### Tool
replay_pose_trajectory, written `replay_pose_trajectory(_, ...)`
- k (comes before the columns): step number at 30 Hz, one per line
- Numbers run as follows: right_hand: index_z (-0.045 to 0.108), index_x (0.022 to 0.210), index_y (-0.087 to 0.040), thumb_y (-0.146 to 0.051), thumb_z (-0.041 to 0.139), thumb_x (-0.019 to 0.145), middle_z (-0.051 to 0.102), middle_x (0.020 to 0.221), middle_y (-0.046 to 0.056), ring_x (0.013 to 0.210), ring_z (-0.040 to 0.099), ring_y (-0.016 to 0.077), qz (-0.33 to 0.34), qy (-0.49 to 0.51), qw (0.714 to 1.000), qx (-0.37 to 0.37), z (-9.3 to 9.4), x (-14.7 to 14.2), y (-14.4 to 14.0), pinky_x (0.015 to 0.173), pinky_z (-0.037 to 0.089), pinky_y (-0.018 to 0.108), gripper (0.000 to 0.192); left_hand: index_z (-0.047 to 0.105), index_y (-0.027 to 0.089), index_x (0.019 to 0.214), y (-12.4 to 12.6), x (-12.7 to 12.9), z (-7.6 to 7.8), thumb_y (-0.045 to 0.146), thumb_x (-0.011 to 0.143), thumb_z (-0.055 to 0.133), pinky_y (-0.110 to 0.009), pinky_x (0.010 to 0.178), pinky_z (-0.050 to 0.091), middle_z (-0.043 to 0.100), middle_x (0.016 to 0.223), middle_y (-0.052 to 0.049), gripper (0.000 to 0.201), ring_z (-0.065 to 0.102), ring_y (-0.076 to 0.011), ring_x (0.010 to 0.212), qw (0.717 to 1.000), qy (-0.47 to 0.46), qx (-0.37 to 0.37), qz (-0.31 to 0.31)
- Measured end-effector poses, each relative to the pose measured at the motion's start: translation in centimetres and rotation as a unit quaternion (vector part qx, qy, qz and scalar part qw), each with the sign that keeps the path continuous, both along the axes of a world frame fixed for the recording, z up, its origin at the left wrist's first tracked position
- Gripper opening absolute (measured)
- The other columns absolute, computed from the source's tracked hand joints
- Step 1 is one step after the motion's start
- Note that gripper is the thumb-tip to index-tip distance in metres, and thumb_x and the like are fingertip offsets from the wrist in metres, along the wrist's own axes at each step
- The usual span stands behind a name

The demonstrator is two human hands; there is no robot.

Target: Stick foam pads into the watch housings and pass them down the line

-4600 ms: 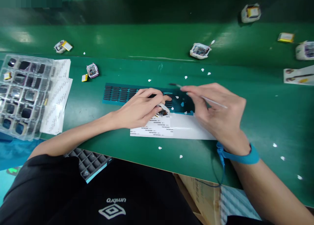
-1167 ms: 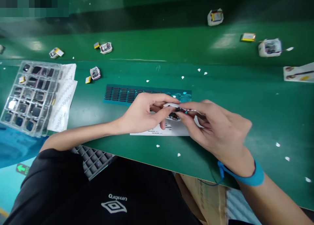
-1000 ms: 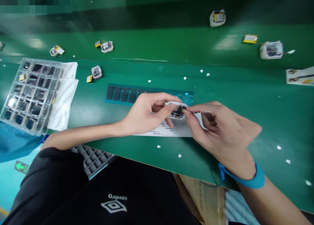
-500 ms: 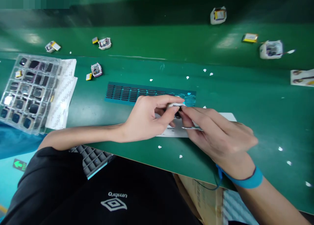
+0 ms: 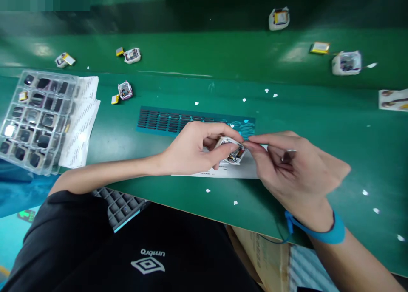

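My left hand grips a small white module with exposed electronics, thumb and fingers pinched around it, tilted up just above the white label sheet on the green worktop. My right hand meets it from the right, fingertips pinched narrow at the module's top right edge; something thin and metallic shows by my curled fingers, too blurred to tell what. Blue wrist strap on my right wrist, with a cord running down from it.

Just behind my hands lies a teal strip with rows of dark pads, partly emptied at its right end. Far left: clear compartment tray with dark square parts, sitting beside and partly over white printed sheets. More small modules are scattered on the worktop: one near the tray with a yellow cell beside it, others further back. White bits dot the surface. A dark grid tray pokes out under the worktop edge at my lap.
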State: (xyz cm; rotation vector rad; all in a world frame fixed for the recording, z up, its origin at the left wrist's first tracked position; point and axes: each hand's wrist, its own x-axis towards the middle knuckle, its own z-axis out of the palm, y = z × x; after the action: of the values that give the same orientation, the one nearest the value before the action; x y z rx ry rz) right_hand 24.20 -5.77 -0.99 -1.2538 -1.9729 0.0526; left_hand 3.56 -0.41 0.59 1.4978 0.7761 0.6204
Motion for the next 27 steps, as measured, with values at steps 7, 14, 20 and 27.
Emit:
replay_pose_trajectory(7,0.073,0.118,-0.034,-0.006,0.073,0.094,0.082,0.098,0.000,0.074,0.076,0.0179,0.039,0.042,0.998,-0.032,0.9,0.3,-0.1,0.054,0.052,0.031,0.037,0.071,0.015,0.099,0.6,0.0,0.3,0.019,0.095,0.070,-0.020,0.059,0.060,0.071,0.078,0.000,0.005,0.070,-0.0084,0.058,0.981,-0.087,-0.174,-0.017)
replay_pose_trajectory(14,0.075,0.116,-0.036,-0.008,0.070,0.096,0.082,0.092,-0.001,0.071,0.076,0.0184,0.013,0.028,0.997,-0.070,1.4,0.1,-0.5,0.051,0.050,0.031,0.035,0.073,0.015,0.099,0.6,0.0,0.7,0.018,0.096,0.071,-0.018,0.055,0.058,0.070,0.073,0.001,0.004,0.072,-0.0095,0.057,0.982,-0.077,-0.169,-0.021)
replay_pose_trajectory(20,0.068,0.134,-0.032,-0.006,0.070,0.095,0.083,0.110,0.002,0.072,0.078,0.0173,-0.030,-0.046,0.998,-0.010,0.3,0.7,0.1,0.053,0.053,0.029,0.047,0.070,0.013,0.102,0.5,0.0,1.0,0.015,0.098,0.066,-0.018,0.058,0.059,0.075,0.089,-0.003,0.006,0.076,-0.0099,0.060,0.983,-0.077,-0.166,-0.005)
replay_pose_trajectory(27,0.072,0.133,-0.035,-0.003,0.068,0.096,0.082,0.117,0.000,0.089,0.082,0.0228,0.010,-0.083,0.995,0.045,-0.1,1.2,0.0,0.048,0.051,0.028,0.050,0.062,0.017,0.100,0.4,0.0,0.5,0.015,0.096,0.065,-0.017,0.050,0.055,0.068,0.074,0.002,0.005,0.076,-0.0117,0.058,0.988,-0.063,-0.141,0.017)
